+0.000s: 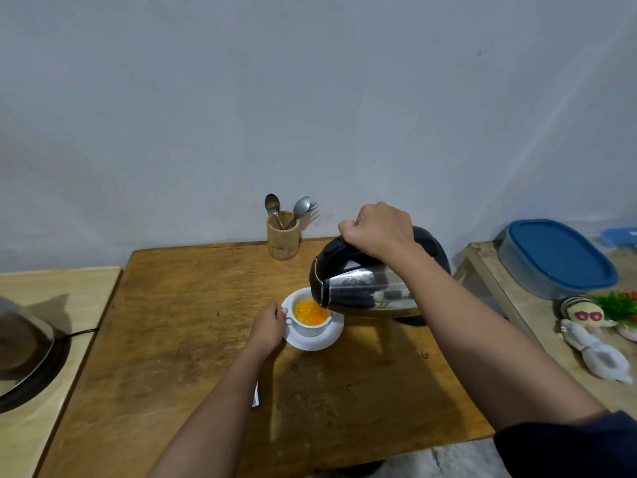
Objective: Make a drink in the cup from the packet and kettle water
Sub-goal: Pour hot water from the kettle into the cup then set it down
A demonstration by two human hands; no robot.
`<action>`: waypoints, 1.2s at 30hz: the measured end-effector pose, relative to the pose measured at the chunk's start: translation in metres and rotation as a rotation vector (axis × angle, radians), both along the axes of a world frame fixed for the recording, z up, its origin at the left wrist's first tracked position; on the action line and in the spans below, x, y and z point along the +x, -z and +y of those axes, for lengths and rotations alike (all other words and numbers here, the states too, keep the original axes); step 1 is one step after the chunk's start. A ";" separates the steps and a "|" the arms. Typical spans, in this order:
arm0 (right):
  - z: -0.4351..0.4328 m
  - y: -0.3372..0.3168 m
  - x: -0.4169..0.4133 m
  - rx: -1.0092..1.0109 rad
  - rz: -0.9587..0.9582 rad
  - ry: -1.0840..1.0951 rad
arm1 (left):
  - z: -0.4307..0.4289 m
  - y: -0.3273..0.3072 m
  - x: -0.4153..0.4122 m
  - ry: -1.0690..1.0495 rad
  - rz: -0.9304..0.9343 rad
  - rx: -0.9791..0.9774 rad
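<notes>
A white cup point(312, 327) stands on a white saucer point(327, 341) in the middle of the wooden table point(179, 322). Orange liquid fills part of the cup. My left hand point(267, 327) pinches the cup's handle on its left side. My right hand point(379, 229) grips the black handle of a steel kettle point(362, 288). The kettle is tilted to the left with its spout over the cup's right rim. A sliver of the packet point(255, 396) lies on the table, mostly hidden behind my left forearm.
A wooden holder point(283, 238) with spoons and a fork stands at the table's back edge against the wall. The kettle's dark base point(412, 320) sits under the kettle. A lidded appliance point(24, 346) is at left; a blue-lidded box point(558, 257) and toys point(593, 339) at right.
</notes>
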State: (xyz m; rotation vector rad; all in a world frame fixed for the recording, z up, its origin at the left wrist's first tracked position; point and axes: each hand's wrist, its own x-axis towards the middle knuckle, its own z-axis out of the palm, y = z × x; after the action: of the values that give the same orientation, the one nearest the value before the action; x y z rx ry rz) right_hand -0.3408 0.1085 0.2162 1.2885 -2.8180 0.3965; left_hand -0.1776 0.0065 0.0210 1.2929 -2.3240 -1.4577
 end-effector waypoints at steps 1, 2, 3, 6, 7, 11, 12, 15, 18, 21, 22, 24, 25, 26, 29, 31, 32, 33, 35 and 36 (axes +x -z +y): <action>0.000 -0.001 0.000 0.002 0.003 -0.002 | 0.000 0.000 -0.001 -0.003 -0.005 -0.003; 0.001 -0.002 0.000 0.006 0.007 -0.005 | 0.001 0.000 -0.001 -0.004 -0.010 -0.004; 0.001 -0.002 0.000 0.012 0.012 -0.010 | 0.001 0.000 -0.001 -0.003 -0.014 0.000; 0.001 -0.003 0.002 0.026 0.027 -0.021 | 0.002 0.000 -0.002 0.004 -0.012 0.010; 0.002 -0.004 0.003 0.029 0.030 -0.025 | 0.002 0.000 -0.002 0.003 -0.013 0.013; 0.001 -0.006 0.004 0.031 0.037 -0.030 | 0.001 0.000 -0.002 0.002 -0.030 0.022; 0.001 -0.006 0.004 0.030 0.038 -0.031 | 0.000 0.000 -0.002 0.006 -0.033 0.022; 0.000 -0.008 0.004 0.029 0.046 -0.042 | 0.000 -0.001 -0.002 0.003 -0.033 0.043; -0.001 -0.010 0.004 0.023 0.061 -0.054 | 0.000 -0.002 -0.002 0.012 -0.039 0.055; -0.002 -0.012 0.005 0.025 0.066 -0.064 | 0.000 -0.003 -0.002 0.001 -0.028 0.070; -0.002 -0.013 0.006 0.027 0.069 -0.065 | 0.000 -0.003 -0.002 -0.001 -0.024 0.072; -0.003 -0.014 0.006 0.029 0.072 -0.066 | 0.000 -0.004 -0.002 0.001 -0.022 0.069; -0.004 -0.014 0.006 0.028 0.073 -0.066 | 0.000 -0.004 -0.001 0.002 -0.021 0.068; -0.004 -0.014 0.007 0.026 0.073 -0.066 | 0.000 -0.004 -0.001 0.001 -0.019 0.070; -0.005 -0.014 0.007 0.014 0.069 -0.060 | 0.000 -0.005 -0.001 -0.004 -0.012 0.077; -0.005 -0.013 0.006 0.008 0.060 -0.048 | 0.001 -0.005 0.000 0.001 -0.013 0.070; -0.004 -0.011 0.005 0.003 0.052 -0.039 | 0.001 -0.006 0.000 0.002 -0.015 0.065; -0.003 -0.009 0.004 -0.002 0.044 -0.028 | 0.001 -0.006 0.000 0.002 -0.016 0.061; 0.002 -0.005 0.001 -0.013 0.025 0.002 | 0.002 -0.005 0.000 0.002 -0.019 0.056; 0.004 -0.003 -0.001 -0.020 0.013 0.018 | 0.002 -0.005 0.000 0.001 -0.023 0.056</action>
State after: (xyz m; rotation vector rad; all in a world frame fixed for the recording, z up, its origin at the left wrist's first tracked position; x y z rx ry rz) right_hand -0.3417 0.1125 0.2195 1.2563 -2.8049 0.4131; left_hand -0.1779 0.0086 0.0262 1.3300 -2.3136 -1.5272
